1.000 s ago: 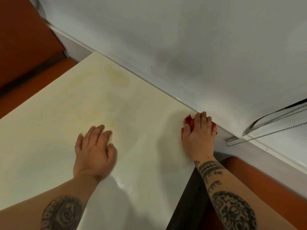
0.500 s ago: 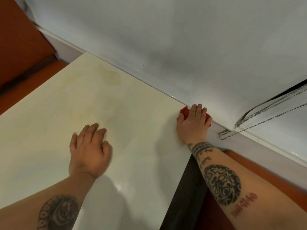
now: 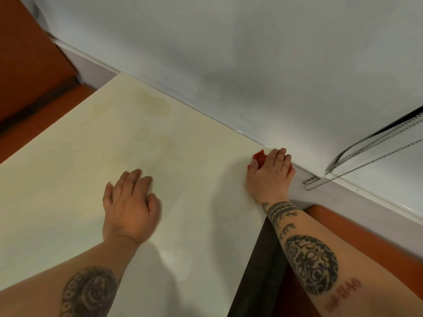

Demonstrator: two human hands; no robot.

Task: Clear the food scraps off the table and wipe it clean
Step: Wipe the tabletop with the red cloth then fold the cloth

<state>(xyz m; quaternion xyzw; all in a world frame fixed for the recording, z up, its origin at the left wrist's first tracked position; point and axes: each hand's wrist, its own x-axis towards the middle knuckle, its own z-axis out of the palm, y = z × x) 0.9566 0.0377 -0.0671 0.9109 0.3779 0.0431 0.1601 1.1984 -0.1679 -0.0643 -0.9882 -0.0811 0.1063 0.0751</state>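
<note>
A cream table top (image 3: 80, 161) fills the left and middle of the view. A yellowish stain (image 3: 153, 106) marks it near the far edge by the wall. My right hand (image 3: 271, 175) presses a red cloth (image 3: 258, 157) flat onto the table's far right corner, against the wall; most of the cloth is hidden under the palm. My left hand (image 3: 130, 204) rests palm down on the middle of the table with its fingers loosely together and nothing in it. No food scraps show on the surface.
A white wall (image 3: 229, 53) runs along the table's far edge. A white sill with hanging bead chains (image 3: 357, 165) sits at the right. The table's dark right side edge (image 3: 258, 271) drops to an orange-brown floor (image 3: 366, 236).
My right hand has stayed on the cloth in the far right corner, with small shifts along the wall. My left hand has barely moved. The camera has shifted slightly.
</note>
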